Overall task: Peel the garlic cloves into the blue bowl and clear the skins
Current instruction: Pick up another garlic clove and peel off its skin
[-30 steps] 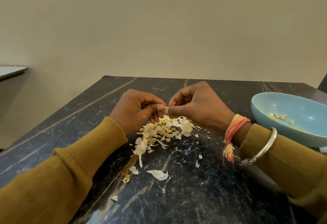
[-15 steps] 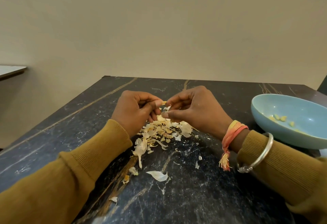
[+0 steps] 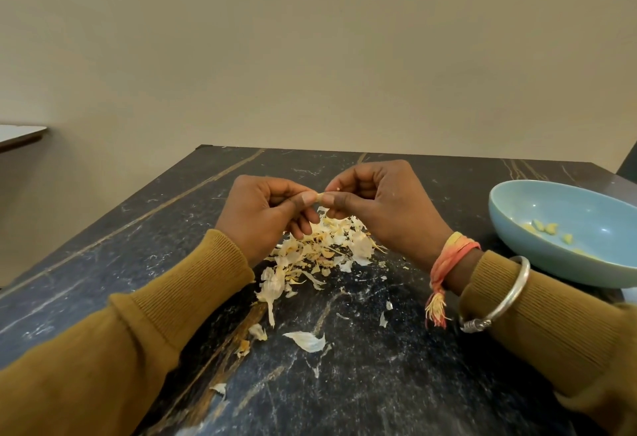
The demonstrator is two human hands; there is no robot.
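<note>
Biggest thing in view is the plain beige wall [image 3: 310,56], and below it a dark marble-look desk [image 3: 379,384] with pale veins. The person's mustard sleeves [image 3: 120,349] come in from both lower corners. Over on the right side of the desk sits the blue bowl [image 3: 582,204], well apart from the hands, partly cut off by the frame edge.

The left hand [image 3: 262,215] and right hand [image 3: 386,208] meet above the middle of the desk, fingers curled, thumb and fingertips of each pinching the same little thing between them. Right under them is the pile of skins [image 3: 320,249], papery white and yellowish, spread on the desk and trailing toward the person. The right wrist has a silver bangle [image 3: 513,292] over the sleeve cuff and an orange-pink thread [image 3: 451,253] with a tassel hanging down.

A few loose bits lie nearer the person, the most obvious being a curled white skin flake [image 3: 306,341]. A handful of peeled cloves [image 3: 546,228] lie inside the bowl, yellowish. Smallest of all is the garlic clove [image 3: 320,197], held up off the desk between both hands' fingertips; only a pale sliver of it shows, so how much skin is on it can't be told.
</note>
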